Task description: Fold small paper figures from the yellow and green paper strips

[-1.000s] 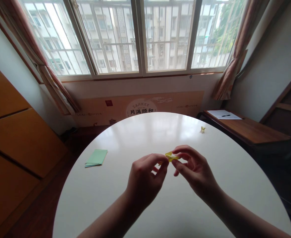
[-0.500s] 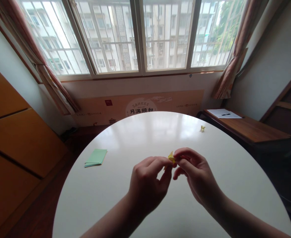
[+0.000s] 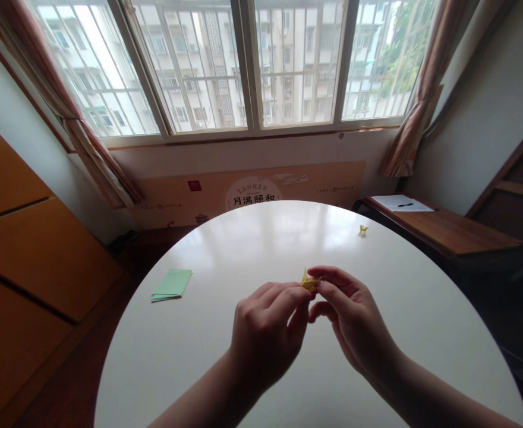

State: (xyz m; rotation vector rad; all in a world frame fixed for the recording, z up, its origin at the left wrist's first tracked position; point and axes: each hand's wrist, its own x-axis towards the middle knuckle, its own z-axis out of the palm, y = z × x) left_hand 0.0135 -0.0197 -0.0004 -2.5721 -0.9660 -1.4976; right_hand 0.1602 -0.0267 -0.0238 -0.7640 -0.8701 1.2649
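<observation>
Window (image 3: 253, 71): barred panes stretch across the far wall ahead of you.
Table (image 3: 226, 255): round, white and glossy, it spreads out beneath your forearms.
Banner (image 3: 297, 190): the printed panel sits below the window, partly hidden by the table edge.
Side table (image 3: 466, 229): wooden, it stands beyond the white table on your right.
White sheet (image 3: 384, 202): lies flat on the side table.
Left hand (image 3: 268, 327): your thumb and fingers pinch the folded yellow paper's near left side.
Right hand (image 3: 355, 312): your fingertips grip the same paper's right side.
Green papers (image 3: 173, 283): lie slightly fanned on the table, to your left.
Pen (image 3: 405, 205): rests on the white sheet.
Folded yellow paper (image 3: 307, 283): held between your hands above the table, one point upward.
Small yellow figure (image 3: 363, 230): stands near the table's far right edge.
</observation>
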